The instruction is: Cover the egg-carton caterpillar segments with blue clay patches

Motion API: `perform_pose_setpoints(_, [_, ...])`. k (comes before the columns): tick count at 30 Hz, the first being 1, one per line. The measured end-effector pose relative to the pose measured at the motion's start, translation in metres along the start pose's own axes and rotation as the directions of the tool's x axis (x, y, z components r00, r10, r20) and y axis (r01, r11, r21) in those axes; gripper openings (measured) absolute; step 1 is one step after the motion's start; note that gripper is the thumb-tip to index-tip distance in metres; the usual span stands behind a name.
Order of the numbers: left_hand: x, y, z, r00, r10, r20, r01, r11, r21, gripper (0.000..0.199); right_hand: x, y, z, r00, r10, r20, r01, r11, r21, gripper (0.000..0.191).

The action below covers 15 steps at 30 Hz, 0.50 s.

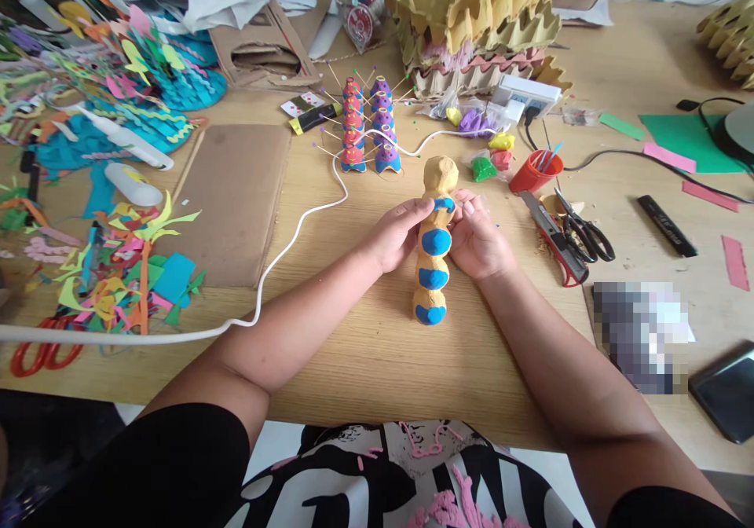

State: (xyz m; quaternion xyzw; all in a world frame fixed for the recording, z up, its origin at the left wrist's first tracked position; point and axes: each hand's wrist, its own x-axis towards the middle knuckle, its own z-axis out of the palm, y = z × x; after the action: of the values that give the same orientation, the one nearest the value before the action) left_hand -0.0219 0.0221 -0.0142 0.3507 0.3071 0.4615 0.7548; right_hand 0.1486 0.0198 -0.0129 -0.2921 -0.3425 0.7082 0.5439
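Note:
A strip of egg-carton cups [434,262], covered in yellow-orange with blue patches along its length, is held upright over the table. My left hand [403,235] grips its left side near the upper part, thumb resting by the top blue patch. On the other side my right hand [480,237] is closed against the strip, its fingers partly hidden behind it. Farther back stand two finished-looking carton strips, one red and blue [353,127] and one purple and blue [386,127], with thin sticks poking out of them.
A white cable [303,218] crosses the table and my left forearm. Paper scraps [135,269] and a cardboard sheet [227,198] lie left. At right are a red cup [533,173], a box cutter [554,237], black scissors [583,229] and a phone [724,390]. Egg trays [477,17] are stacked behind.

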Motion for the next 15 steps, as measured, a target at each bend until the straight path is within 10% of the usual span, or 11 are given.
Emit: perform_pose_setpoints(15, [0.0006,0.0003,-0.0061,0.999,-0.005,0.047,0.004,1.0,0.028,0.053,0.0019,0.0024,-0.0037,0.985,0.164,0.055,-0.16,0.985,-0.069,0.051])
